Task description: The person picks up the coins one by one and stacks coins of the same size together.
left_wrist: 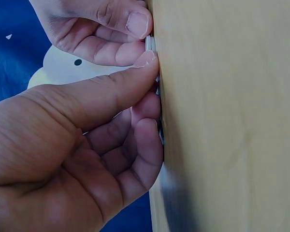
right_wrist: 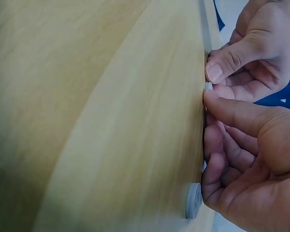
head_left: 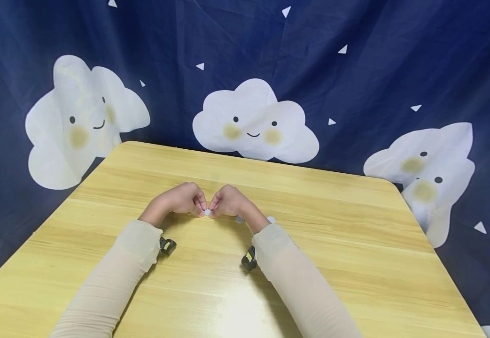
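My left hand (head_left: 185,199) and right hand (head_left: 229,202) meet over the table, thumbs and fingers pinching a small stack of silver coins (head_left: 207,212) from both sides. The left wrist view shows the edges of the stacked coins (left_wrist: 150,43) between the two thumbs, close to the tabletop. Beside the right hand lies another coin stack (right_wrist: 193,200), flat on the wood; the head view shows it as a grey disc (head_left: 239,219) by the right wrist. A further pale disc (head_left: 271,219) shows partly behind the right forearm.
The light wooden table (head_left: 333,225) has rounded far corners. Behind it hangs a dark blue curtain (head_left: 164,37) with smiling clouds and small white triangles. A black wrist camera is strapped under each beige sleeve (head_left: 113,267), just above the tabletop.
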The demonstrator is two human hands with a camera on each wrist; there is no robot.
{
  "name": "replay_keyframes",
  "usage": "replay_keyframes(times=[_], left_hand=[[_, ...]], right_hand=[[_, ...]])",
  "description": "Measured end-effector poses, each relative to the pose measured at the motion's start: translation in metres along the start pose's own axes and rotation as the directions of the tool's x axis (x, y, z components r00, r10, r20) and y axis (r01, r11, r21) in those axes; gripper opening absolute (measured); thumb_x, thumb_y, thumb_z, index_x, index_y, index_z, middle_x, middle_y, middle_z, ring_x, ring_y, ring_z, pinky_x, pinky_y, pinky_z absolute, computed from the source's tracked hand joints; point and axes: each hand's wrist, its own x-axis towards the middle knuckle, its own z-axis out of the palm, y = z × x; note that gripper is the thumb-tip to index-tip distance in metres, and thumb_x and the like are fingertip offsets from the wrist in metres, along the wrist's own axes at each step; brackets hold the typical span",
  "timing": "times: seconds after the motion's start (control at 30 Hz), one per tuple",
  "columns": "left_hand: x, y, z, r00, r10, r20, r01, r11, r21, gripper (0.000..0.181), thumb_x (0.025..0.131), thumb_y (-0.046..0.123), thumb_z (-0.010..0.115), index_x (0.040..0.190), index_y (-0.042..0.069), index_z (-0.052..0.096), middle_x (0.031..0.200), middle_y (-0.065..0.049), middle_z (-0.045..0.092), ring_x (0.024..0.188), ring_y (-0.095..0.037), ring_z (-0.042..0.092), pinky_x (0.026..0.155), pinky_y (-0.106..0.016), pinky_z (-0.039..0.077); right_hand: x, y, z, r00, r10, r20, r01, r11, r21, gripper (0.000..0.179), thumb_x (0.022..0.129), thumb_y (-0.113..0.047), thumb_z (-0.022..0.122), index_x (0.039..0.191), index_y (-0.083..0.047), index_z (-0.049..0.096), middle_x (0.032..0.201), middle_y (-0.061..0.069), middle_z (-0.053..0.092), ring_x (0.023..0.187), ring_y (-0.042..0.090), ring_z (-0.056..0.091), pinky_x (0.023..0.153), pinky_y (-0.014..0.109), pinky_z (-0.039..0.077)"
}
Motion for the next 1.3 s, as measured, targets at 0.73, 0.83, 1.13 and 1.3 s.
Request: replay_keyframes(times=[0.73,0.83,1.13,1.3], left_hand=[[0.001,-0.011,-0.007,1.0,0.028,0.006,-0.028,0.999,0.035,0.009,0.084,0.007,0.083,0.087,0.008,0.075,0.077,0.001,0.067,0.07,-0.013,0.055,0.067,-0.028,0.048],[-0.003,-0.013,-0.011,0.999,0.029,-0.013,-0.028,0.998,0.049,0.007,0.086,0.008,0.082,0.086,0.009,0.075,0.077,0.002,0.067,0.069,-0.013,0.056,0.067,-0.029,0.049],[-0.017,-0.011,-0.019,0.997,0.033,-0.073,-0.03,0.999,0.037,0.01,0.098,0.016,0.068,0.096,0.009,0.074,0.085,0.0,0.067,0.076,-0.017,0.056,0.072,-0.033,0.047],[-0.027,-0.009,-0.023,0.987,0.065,-0.148,-0.05,0.994,0.1,0.013,0.099,0.018,0.067,0.102,0.007,0.073,0.092,-0.002,0.069,0.086,-0.02,0.059,0.081,-0.039,0.049]], right_hand=[[-0.005,0.005,-0.009,1.0,-0.004,0.014,0.004,1.0,0.029,0.014,0.082,-0.013,0.088,0.09,-0.008,0.077,0.081,-0.003,0.073,0.072,0.011,0.06,0.069,0.022,0.048],[-0.011,0.006,-0.018,0.999,-0.034,0.009,0.033,0.998,0.053,0.015,0.083,-0.011,0.086,0.095,-0.006,0.077,0.084,-0.001,0.075,0.076,0.012,0.065,0.073,0.024,0.05],[-0.05,0.018,-0.054,0.992,-0.101,-0.074,0.104,0.993,0.049,0.016,0.095,-0.02,0.075,0.105,-0.008,0.075,0.096,0.0,0.075,0.092,0.016,0.067,0.085,0.033,0.054],[-0.073,0.029,-0.069,0.985,-0.12,-0.123,0.117,0.993,-0.027,0.02,0.097,-0.024,0.073,0.109,-0.008,0.074,0.099,0.0,0.074,0.092,0.016,0.067,0.085,0.036,0.055]])
